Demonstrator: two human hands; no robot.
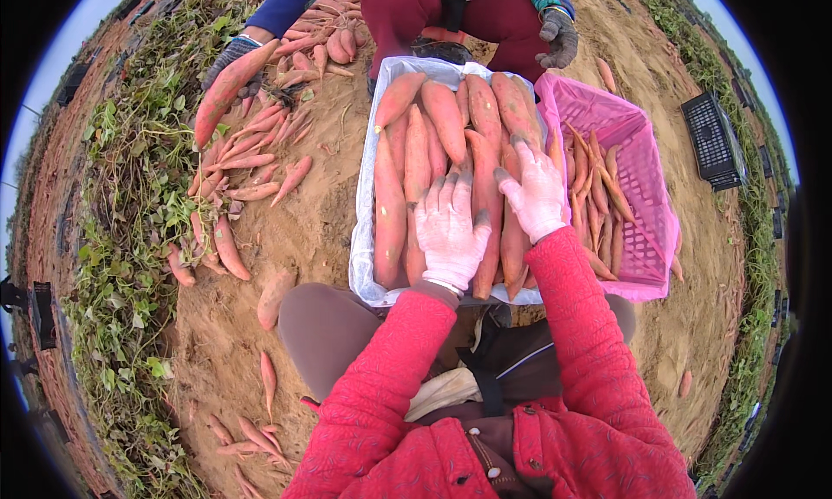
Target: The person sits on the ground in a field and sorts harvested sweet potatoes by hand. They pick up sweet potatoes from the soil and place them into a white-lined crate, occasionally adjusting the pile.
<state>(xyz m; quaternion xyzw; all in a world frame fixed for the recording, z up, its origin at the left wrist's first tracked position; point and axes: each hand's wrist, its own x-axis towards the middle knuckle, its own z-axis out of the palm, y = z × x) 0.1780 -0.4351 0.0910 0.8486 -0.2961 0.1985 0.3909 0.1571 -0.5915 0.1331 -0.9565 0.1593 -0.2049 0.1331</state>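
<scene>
A crate lined with pale plastic film [361, 239] stands before me, filled with large sweet potatoes [390, 213]. My left hand [453, 235], in a pale pink glove with dirty fingertips, lies palm down on the sweet potatoes near the crate's front, fingers slightly apart. To its right, my right hand [538, 192] in a matching glove rests on the sweet potatoes by the right wall, fingers spread. Neither hand is closed around anything. Touching that side is a pink-lined crate [650, 174] with thinner sweet potatoes [598, 193] inside.
Opposite me, another person's gloved hand [229, 60] holds a large sweet potato [231, 96]; their other gloved hand [558, 38] hangs by the knee. Loose sweet potatoes [247, 151] lie on sandy soil beside vines [130, 258]. A black crate [713, 141] stands at the right.
</scene>
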